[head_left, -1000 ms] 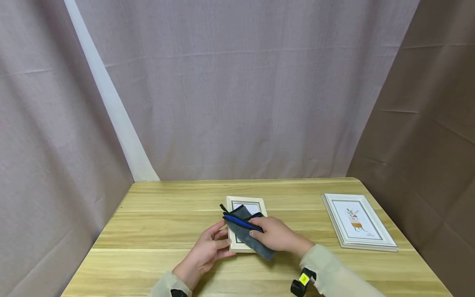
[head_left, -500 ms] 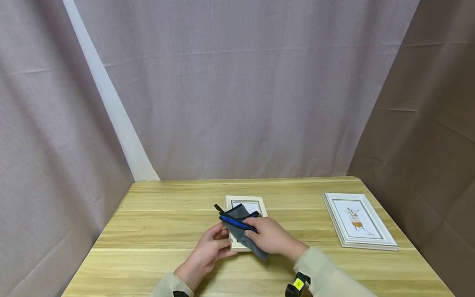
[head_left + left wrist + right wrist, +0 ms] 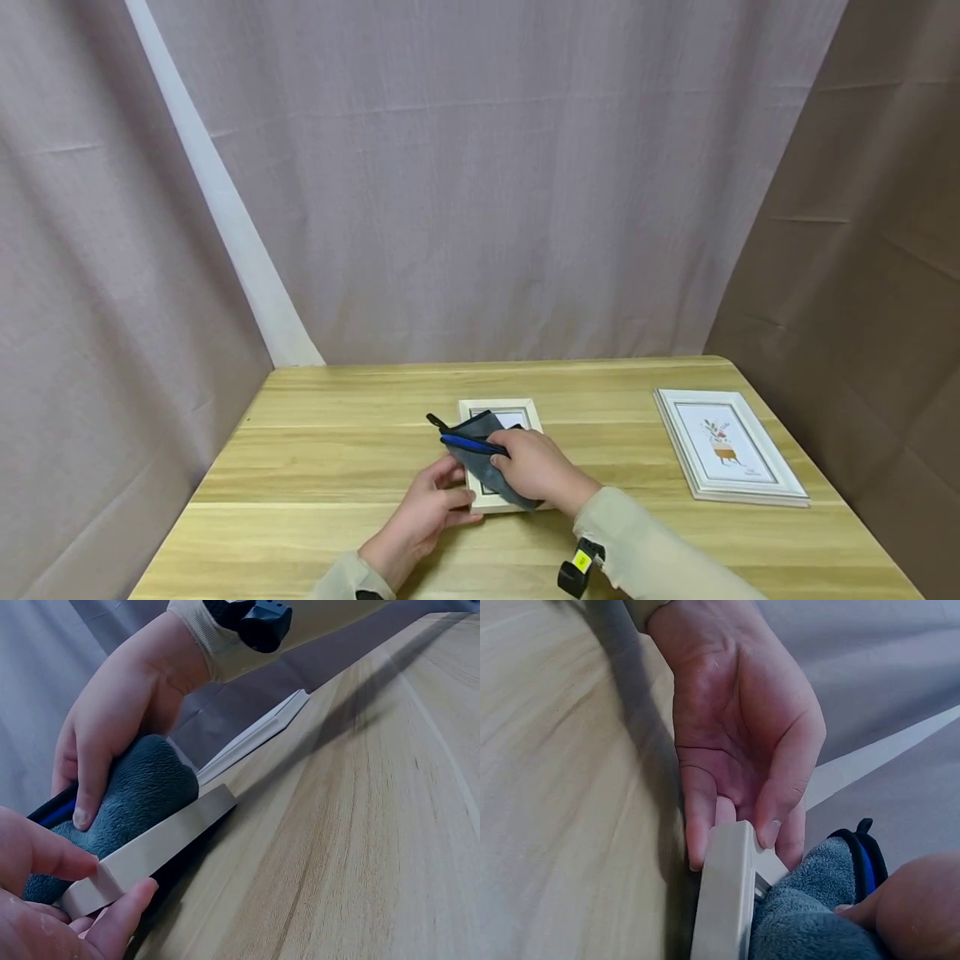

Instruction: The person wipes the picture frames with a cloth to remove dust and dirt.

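My left hand grips the left edge of a cream picture frame, thumb on top and fingers beneath. In the left wrist view the near edge of the picture frame stands raised off the wooden table. My right hand pinches a folded grey cloth with black and blue trim and a small black loop. The cloth lies against the glass side of the frame in the right wrist view. Most of the picture is hidden under the cloth and right hand.
At the right of the wooden table lies a stack of white picture frames, the top one showing a plant drawing. Grey curtains hang behind the table and at both sides.
The right hand has slid the cloth leftward across the picture frame. The left hand keeps its grip, and the frame has shifted only slightly.
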A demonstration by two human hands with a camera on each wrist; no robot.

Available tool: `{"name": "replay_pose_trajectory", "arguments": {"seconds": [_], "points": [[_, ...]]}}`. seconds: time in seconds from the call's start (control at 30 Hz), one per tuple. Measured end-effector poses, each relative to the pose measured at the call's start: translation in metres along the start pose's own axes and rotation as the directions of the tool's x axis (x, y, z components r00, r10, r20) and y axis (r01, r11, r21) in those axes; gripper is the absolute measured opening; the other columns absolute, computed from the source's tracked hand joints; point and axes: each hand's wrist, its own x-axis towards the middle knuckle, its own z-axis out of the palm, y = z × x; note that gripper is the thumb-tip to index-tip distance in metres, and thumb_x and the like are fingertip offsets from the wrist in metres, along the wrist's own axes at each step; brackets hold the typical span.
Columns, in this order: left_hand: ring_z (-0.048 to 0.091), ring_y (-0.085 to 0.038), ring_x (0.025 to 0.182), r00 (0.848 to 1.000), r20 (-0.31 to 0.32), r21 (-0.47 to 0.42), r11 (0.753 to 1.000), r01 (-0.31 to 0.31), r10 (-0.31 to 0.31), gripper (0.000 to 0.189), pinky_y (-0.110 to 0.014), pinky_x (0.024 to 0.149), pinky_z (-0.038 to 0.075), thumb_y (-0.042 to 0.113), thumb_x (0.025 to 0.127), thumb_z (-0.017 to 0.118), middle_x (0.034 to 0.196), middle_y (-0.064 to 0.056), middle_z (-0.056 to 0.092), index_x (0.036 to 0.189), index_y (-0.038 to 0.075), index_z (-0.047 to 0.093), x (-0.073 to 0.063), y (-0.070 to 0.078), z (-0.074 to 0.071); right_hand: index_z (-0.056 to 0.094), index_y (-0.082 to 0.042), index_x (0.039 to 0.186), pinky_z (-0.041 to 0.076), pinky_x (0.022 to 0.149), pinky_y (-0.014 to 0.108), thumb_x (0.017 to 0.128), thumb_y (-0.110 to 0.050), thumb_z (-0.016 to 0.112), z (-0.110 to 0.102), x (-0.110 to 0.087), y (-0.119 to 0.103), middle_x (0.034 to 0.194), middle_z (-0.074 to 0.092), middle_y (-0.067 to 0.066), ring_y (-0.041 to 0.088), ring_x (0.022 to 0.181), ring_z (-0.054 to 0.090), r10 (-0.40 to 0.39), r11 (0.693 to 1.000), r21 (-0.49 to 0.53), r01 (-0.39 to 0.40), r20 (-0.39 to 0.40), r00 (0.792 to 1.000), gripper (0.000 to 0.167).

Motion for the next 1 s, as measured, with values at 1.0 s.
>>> {"name": "replay_pose_trajectory", "arguments": {"seconds": [1.0], "points": [[0.072,-0.025,0.088,0.999,-0.026,-0.022,0.999,0.041,-0.042,0.088,-0.049,0.082,0.067,-0.021,0.089,0.064,0.141,-0.027,0.058,0.168,-0.01,0.026,-0.001,-0.001,0.008,0.072,0.002,0.137,0.056,0.105,0.053,0.108,-0.014,0.067,-0.002,0.075,0.016,0.131,0.075,0.019,0.037,0.121,0.07,0.234,0.972,0.008,-0.234,-0.007,0.972,0.033]]}}
